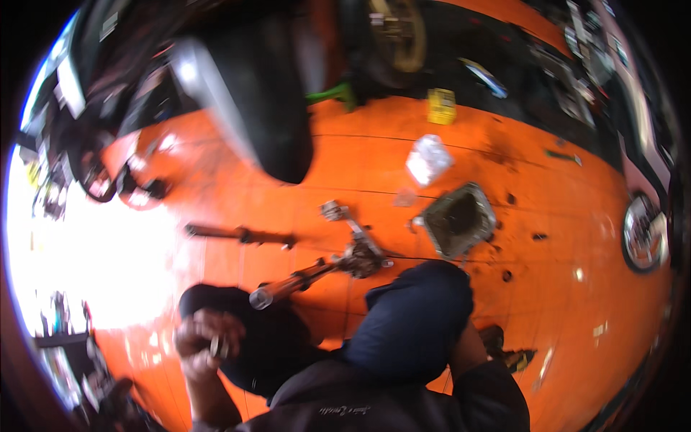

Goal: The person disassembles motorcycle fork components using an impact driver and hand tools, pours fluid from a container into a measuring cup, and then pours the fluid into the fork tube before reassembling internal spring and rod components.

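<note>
My left hand (205, 337) is raised over my left thigh, fingers curled round a small shiny piece (219, 348) whose kind I cannot make out. My right forearm (469, 349) runs down behind my right knee, which hides the right hand. Ahead of my knees lies a motorcycle fork leg (299, 281), its near end beside my left thigh. Its far end meets a dirty metal clamp (362, 258) with an arm reaching away. A separate dark fork tube (248, 235) lies on the floor to the left.
A grimy metal pan (481, 194) with dark contents sits ahead right, near a clear plastic bag (429, 160) and a yellow box (441, 106). Dark stains mark the orange tiled floor (561, 288). A blurred motorcycle part (277, 122) hangs overhead. A wheel (643, 234) stands far right.
</note>
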Demonstrator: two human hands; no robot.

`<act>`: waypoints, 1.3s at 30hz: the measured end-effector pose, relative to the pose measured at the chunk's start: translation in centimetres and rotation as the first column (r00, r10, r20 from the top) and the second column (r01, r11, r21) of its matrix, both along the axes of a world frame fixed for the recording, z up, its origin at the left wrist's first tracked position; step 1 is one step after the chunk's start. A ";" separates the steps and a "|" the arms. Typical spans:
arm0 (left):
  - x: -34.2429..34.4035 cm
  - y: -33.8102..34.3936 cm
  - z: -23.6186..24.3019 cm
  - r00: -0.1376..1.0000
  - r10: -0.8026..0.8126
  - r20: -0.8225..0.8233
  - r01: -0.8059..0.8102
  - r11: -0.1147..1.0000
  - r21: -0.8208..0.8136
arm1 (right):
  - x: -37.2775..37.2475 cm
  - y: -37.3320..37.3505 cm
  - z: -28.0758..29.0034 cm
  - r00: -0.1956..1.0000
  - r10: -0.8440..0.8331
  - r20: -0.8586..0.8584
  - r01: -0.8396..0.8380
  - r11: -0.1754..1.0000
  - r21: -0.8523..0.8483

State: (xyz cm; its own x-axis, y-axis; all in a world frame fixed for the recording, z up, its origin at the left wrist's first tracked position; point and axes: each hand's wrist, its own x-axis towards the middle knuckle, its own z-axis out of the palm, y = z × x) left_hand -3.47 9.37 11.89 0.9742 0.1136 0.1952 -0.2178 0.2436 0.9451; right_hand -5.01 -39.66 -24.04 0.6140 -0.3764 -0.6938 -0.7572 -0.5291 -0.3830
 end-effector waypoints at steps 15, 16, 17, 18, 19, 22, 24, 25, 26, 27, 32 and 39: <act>4.8 -2.1 -1.1 0.994 0.039 0.097 -0.094 0.744 0.661 | -6.4 -7.0 4.5 0.972 -0.234 0.028 0.233 0.971 0.047; 4.5 -1.7 -1.3 0.994 0.043 0.100 -0.098 0.756 0.647 | -6.4 -7.1 4.8 0.973 -0.229 0.028 0.228 0.972 0.049; 4.5 -1.7 -1.6 0.993 0.035 0.110 -0.098 0.759 0.643 | -7.1 -7.3 5.1 0.969 -0.245 0.029 0.243 0.969 0.049; 4.6 -1.7 -1.7 0.992 0.027 0.120 -0.098 0.762 0.640 | -7.4 -7.5 5.2 0.966 -0.258 0.036 0.256 0.965 0.049; 4.6 -1.7 -1.8 0.991 0.020 0.129 -0.098 0.765 0.637 | -7.5 -7.6 5.3 0.963 -0.265 0.041 0.263 0.964 0.048; 4.9 -2.0 -1.5 0.992 0.022 0.120 -0.095 0.756 0.647 | -8.3 -7.9 5.5 0.954 -0.296 0.048 0.293 0.955 0.052; 4.8 -2.0 -1.6 0.991 0.026 0.134 -0.106 0.763 0.637 | -8.8 -7.9 5.5 0.949 -0.311 0.051 0.309 0.950 0.056; 4.8 -2.0 -1.6 0.990 0.029 0.141 -0.112 0.767 0.632 | -8.8 -7.9 5.5 0.948 -0.315 0.050 0.312 0.948 0.057; 4.8 -1.9 -1.6 0.985 0.028 0.173 -0.131 0.771 0.624 | -9.0 -7.9 5.5 0.945 -0.324 0.050 0.321 0.945 0.058; 4.8 -1.7 -1.6 0.979 0.029 0.204 -0.151 0.774 0.615 | -9.1 -8.0 5.4 0.942 -0.331 0.052 0.328 0.943 0.058; 3.5 -2.0 -1.1 0.986 0.147 0.084 -0.159 0.973 0.166 | -4.6 -6.0 4.0 0.958 -0.266 0.108 0.267 0.964 0.003; 2.2 -3.9 -0.4 0.973 -0.126 -0.194 -0.003 0.831 -0.557 | 12.1 8.5 28.7 0.140 -0.203 0.969 0.025 0.979 0.201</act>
